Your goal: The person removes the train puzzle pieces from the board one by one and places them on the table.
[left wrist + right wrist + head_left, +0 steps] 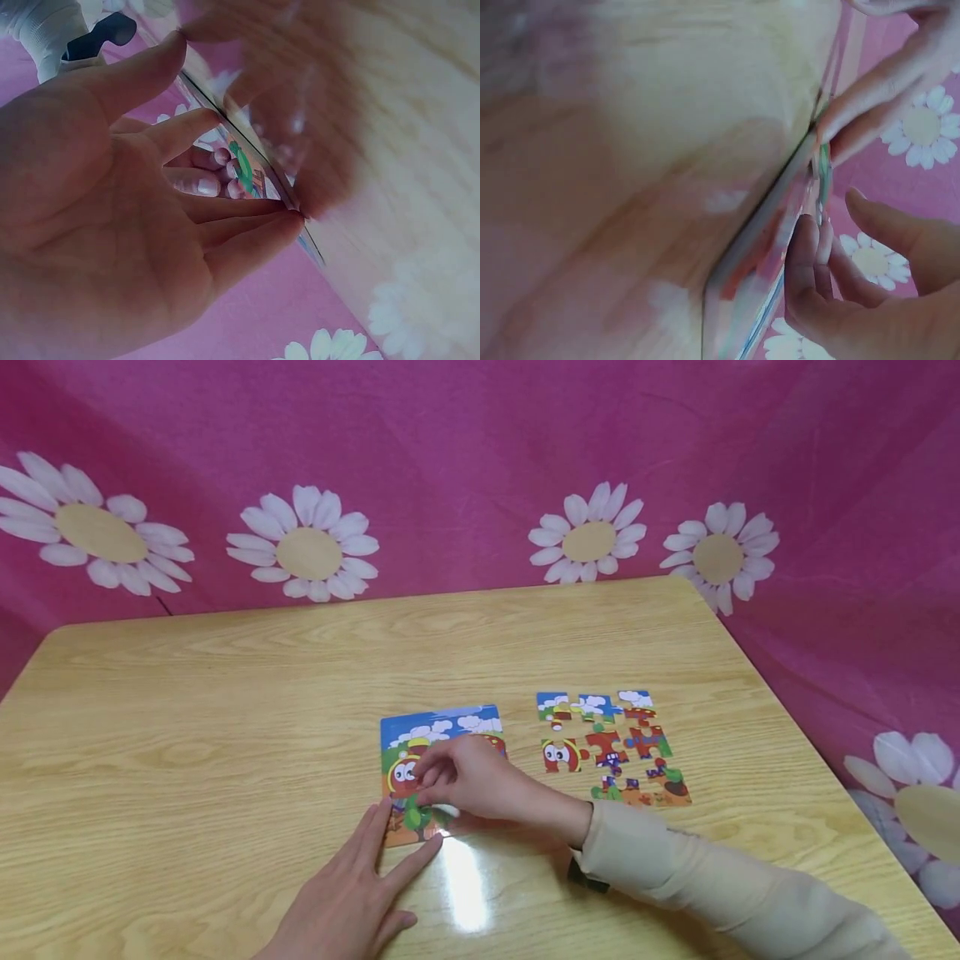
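A cartoon jigsaw puzzle in a shallow frame (483,718) lies on the table, much of it behind my right hand. My right hand (480,781) reaches over it from the right, fingers bent and thumb low. At its fingertips is a puzzle piece (417,814) with a green tree, which it pinches near the lower left of the picture. In the left wrist view its green print (244,166) shows beside those fingertips. My left hand (352,877) is spread at the lower left corner, its fingertips touching the frame's edge and its thumb lying apart on the table.
Right of the frame, several loose puzzle pieces (606,747) lie in rough rows, showing clouds, a red face and plants. The wooden table (225,735) reaches back to a pink cloth (450,468) with daisies. Light glares on the tabletop below the frame.
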`<state>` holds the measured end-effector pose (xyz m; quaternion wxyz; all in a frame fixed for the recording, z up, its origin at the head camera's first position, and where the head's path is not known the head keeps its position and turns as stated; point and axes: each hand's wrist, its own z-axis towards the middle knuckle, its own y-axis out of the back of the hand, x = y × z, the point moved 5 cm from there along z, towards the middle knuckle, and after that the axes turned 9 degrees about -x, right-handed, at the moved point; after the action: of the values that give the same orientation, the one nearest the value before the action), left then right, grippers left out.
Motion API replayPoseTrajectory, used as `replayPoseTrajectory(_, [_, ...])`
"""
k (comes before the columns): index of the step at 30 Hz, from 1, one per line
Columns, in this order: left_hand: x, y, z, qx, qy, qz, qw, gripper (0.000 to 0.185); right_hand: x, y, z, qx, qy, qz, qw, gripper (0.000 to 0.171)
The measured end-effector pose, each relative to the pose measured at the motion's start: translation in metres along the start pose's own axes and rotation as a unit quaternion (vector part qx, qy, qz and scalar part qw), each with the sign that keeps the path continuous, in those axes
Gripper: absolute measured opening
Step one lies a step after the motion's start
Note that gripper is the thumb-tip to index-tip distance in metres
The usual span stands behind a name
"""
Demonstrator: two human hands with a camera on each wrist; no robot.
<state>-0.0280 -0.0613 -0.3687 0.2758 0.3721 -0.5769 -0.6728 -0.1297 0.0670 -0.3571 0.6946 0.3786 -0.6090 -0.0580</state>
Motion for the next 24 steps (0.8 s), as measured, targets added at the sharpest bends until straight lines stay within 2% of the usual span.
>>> replayPoseTrajectory(7, [-0.001, 0.003, -0.001, -0.028, -0.013, 0.008, 0.9995, 0.07, 0.004, -0.006, 0.0, -0.03, 0.01, -0.018, 0.999, 0.016])
replayPoseTrajectory(13, [-0.001, 0.004, -0.001, -0.049, -0.021, 0.01, 0.9985, 0.07, 0.006, -0.006, 0.001, -0.032, 0.012, 0.011, 0.999, 0.013])
replayPoseTrajectory(15, [-0.001, 0.004, -0.001, -0.037, -0.016, 0.003, 0.9992, 0.069, 0.005, 0.0, 0.0, -0.026, 0.01, 0.026, 0.999, 0.012])
replayPoseTrajectory(19, [0.001, 0.001, 0.0, 0.015, 0.01, -0.024, 0.9995, 0.067, -0.001, 0.021, -0.006, -0.011, -0.008, 0.056, 0.998, 0.01])
replayPoseTrajectory(22, [0.001, 0.001, 0.001, 0.029, 0.021, -0.033, 0.9988, 0.066, -0.01, 0.042, -0.012, -0.01, -0.023, 0.068, 0.997, 0.008])
replayPoseTrajectory(24, [0.001, 0.002, 0.0, 0.023, 0.02, -0.032, 0.999, 0.066, -0.018, 0.055, -0.018, -0.015, -0.03, 0.071, 0.997, 0.007])
